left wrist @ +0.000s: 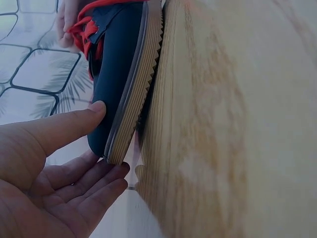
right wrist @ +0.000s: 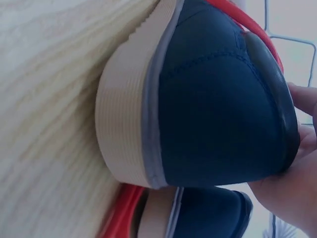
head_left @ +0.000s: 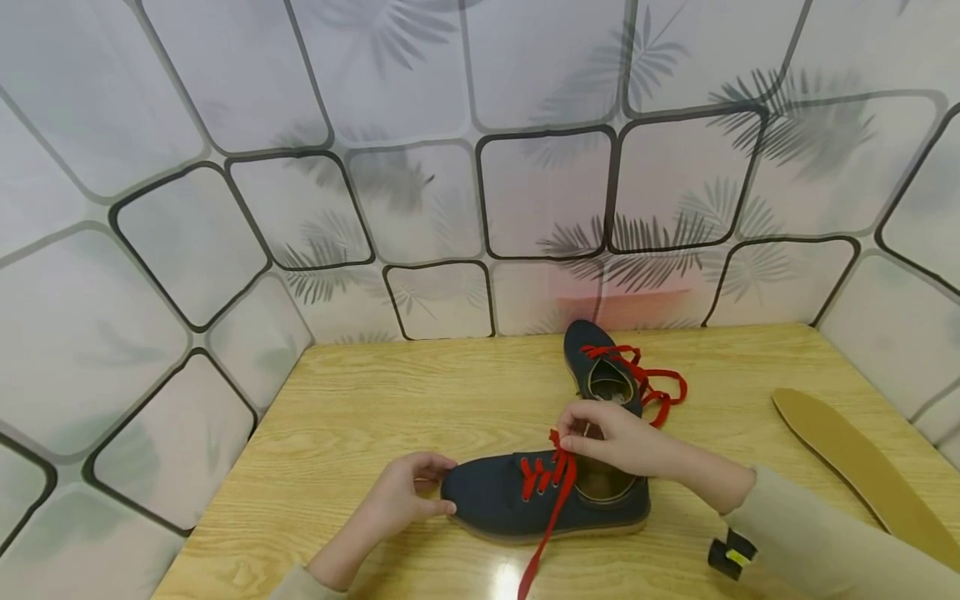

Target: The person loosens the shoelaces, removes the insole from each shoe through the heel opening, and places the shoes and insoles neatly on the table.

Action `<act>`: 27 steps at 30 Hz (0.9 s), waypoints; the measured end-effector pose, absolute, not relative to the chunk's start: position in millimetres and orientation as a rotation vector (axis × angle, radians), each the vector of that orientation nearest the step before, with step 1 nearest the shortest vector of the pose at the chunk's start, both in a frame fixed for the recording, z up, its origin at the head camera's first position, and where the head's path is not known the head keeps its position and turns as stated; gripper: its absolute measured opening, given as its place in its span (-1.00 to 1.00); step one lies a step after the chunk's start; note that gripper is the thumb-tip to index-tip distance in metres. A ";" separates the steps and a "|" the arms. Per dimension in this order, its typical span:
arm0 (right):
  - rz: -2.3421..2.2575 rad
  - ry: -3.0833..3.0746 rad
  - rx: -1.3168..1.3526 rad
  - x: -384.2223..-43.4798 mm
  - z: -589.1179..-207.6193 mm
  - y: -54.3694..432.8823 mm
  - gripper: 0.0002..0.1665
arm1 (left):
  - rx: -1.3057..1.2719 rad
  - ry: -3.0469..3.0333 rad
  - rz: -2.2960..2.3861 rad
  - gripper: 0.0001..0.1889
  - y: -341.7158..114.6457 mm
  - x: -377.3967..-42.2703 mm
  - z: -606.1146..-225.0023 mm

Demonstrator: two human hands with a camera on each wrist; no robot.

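A dark blue shoe (head_left: 487,496) with red laces lies sole down on the wooden table, its toe pointing left. My left hand (head_left: 397,497) holds the toe, the thumb on the near side and the fingers around the front; the left wrist view shows the thumb (left wrist: 81,121) against the toe. At the shoe's opening, my right hand (head_left: 611,435) pinches the red shoelace (head_left: 560,492) near the top eyelets. One loose lace end hangs over the near side. The heel (right wrist: 218,119) faces the right wrist camera. Fingers partly cover the lace at the pinch.
Behind the right hand lies a second dark blue shoe (head_left: 579,342), its red laces trailing right. A long flat tan piece (head_left: 847,454) with a rounded end lies at the right. A small black object (head_left: 723,558) with a yellow mark sits near the right sleeve. Patterned walls border the table (head_left: 375,392).
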State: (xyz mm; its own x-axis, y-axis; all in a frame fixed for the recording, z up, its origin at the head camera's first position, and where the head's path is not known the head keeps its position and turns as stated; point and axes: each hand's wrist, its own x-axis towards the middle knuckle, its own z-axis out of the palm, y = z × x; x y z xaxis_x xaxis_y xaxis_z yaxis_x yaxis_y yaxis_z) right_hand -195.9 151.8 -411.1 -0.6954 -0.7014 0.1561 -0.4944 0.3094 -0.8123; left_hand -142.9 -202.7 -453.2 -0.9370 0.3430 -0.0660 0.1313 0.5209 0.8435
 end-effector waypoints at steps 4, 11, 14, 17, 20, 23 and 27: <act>-1.415 2.327 -0.954 -194.8 -413.1 150.7 -0.89 | 0.398 2.539 1.368 -0.49 -203.0 -144.0 -455.0; -1.455 2.428 -0.845 -192.7 -414.0 148.0 -0.91 | 0.398 2.545 1.359 -0.49 -203.1 -144.7 -455.5; -1.422 2.480 -0.892 -192.2 -412.6 148.6 -0.91 | 0.398 2.546 1.360 -0.49 -203.0 -144.4 -454.8; -1.334 2.538 -0.983 -191.9 -411.1 149.6 -0.88 | 0.397 2.544 1.362 -0.49 -203.3 -143.8 -454.1; -1.230 2.595 -1.125 -191.7 -410.5 149.8 -0.79 | 0.400 2.542 1.364 -0.49 -203.6 -143.4 -453.9; -1.161 2.628 -1.238 -191.1 -410.3 149.1 -0.74 | 0.407 2.544 1.368 -0.49 -203.3 -143.8 -454.4; -1.163 2.618 -1.266 -189.6 -410.8 148.0 -0.75 | 0.405 2.543 1.375 -0.49 -202.9 -144.1 -455.0</act>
State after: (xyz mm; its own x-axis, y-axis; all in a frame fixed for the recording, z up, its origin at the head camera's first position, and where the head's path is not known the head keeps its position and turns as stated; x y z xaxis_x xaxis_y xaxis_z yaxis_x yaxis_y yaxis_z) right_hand -189.6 148.0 -410.8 -0.6731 -0.6792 0.2925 -0.6723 0.3972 -0.6247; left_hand -144.1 -202.9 -455.0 -0.9375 0.3424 -0.0626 0.1351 0.5236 0.8412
